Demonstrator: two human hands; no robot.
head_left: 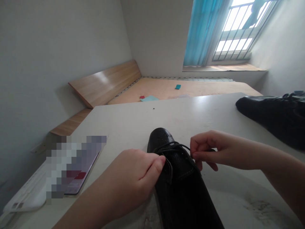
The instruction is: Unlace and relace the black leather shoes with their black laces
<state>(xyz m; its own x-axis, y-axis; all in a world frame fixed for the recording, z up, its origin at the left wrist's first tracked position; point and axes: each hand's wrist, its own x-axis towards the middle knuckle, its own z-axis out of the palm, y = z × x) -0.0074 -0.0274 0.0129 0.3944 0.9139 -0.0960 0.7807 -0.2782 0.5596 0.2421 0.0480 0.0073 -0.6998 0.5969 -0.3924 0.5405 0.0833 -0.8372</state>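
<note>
While the head view looks down on your work, the black leather shoe (177, 178) sits upright on the bench (147, 124) at 6 o'clock, toe toward 12. Your left hand (126, 181) comes in from 7 o'clock, closed, with the thumb tip on the black lace (170, 146) near the shoe's throat; the exact pinch is hidden behind the thumb. Your right hand (209, 151) reaches in from 3 o'clock, its thumb and forefinger closed on the lace's far end and the other fingers curled beneath. To work this well, keep the lace taut between both hands, pinch close to the eyelets, and let your wrists stay low so neither hand blocks your view of the crossing. Both forearms lie nearly level, angled toward the shoe.

A second black shoe (271, 121) lies on its side at 2 o'clock. At 8 o'clock, a pixelated patch (73, 162) covers something lying on a white sheet (28, 194). Beyond the bench at 12, a wooden bed base (166, 89) carries a teal card (178, 86) and a red card (142, 97), under a barred window (234, 31) at 1 o'clock.
</note>
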